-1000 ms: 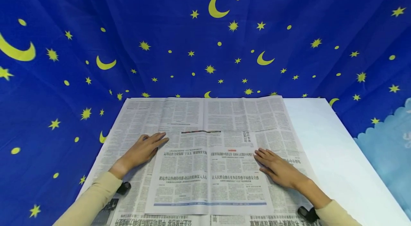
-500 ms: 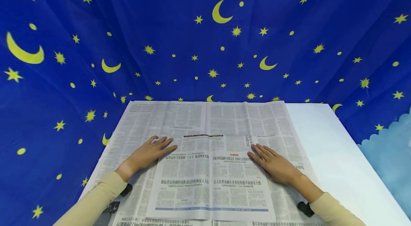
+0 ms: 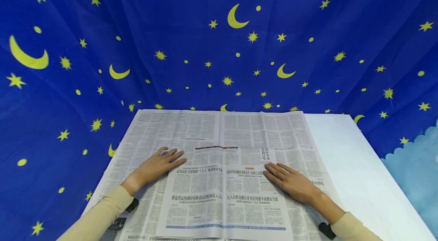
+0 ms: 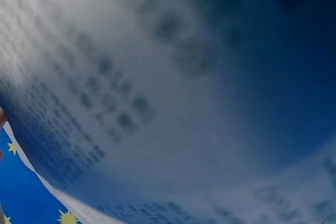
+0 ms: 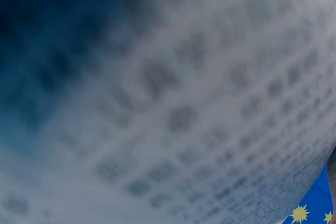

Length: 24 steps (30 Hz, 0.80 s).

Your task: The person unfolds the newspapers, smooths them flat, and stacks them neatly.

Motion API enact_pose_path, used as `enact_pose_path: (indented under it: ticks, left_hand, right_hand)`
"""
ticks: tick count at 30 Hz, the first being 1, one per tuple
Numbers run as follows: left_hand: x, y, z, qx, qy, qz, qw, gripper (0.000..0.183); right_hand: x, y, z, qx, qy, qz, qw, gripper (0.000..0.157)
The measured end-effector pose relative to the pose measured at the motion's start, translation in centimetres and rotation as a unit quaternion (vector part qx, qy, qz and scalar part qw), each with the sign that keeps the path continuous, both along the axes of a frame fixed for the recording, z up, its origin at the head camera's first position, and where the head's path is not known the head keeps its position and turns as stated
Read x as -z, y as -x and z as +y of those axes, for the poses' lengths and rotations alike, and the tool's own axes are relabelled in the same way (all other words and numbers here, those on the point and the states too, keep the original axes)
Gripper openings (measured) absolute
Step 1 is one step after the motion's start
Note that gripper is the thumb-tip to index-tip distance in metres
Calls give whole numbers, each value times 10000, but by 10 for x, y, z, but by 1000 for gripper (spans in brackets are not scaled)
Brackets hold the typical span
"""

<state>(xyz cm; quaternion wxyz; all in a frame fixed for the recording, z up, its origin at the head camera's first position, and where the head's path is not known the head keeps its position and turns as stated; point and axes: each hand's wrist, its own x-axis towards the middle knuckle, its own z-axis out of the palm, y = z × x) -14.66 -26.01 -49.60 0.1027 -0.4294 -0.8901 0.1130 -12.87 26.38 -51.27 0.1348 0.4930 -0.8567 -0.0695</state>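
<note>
A smaller folded newspaper [image 3: 196,208] lies on top of larger spread newspaper sheets [image 3: 246,127] in the head view. My left hand [image 3: 155,167] rests with fingers spread at its upper left edge, the fingertips over the print. Across from it, my right hand [image 3: 291,182] lies flat over the right edge, fingers stretched toward the middle. Neither hand grips the paper. Blurred newsprint [image 4: 121,114] fills most of the left wrist view, with a sliver of fingertips at the left border. Close newsprint [image 5: 210,129] also fills the right wrist view.
White tabletop [image 3: 345,149] shows to the right of the sheets. A blue curtain [image 3: 191,24] with yellow moons and stars hangs behind and at the sides. Dark wrist-worn devices [image 3: 326,229] sit under both cuffs. A dark printed picture [image 3: 116,225] shows near the left sleeve.
My right hand has slid left, farther onto the smaller newspaper. My left hand has shifted slightly right with its fingers more spread. The head view has tilted up a little.
</note>
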Motion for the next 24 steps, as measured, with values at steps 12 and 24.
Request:
enact_pose_path:
  ticks: [12, 24]
  left_hand:
    - [-4, 4, 0, 3, -217, -390, 9990, 52]
    - [-6, 3, 4, -302, -881, -1214, 9882, 45]
  right_hand:
    - [0, -1, 0, 135, 21, -260, 9996, 54]
    - [2, -2, 0, 238, 264, -357, 9987, 59]
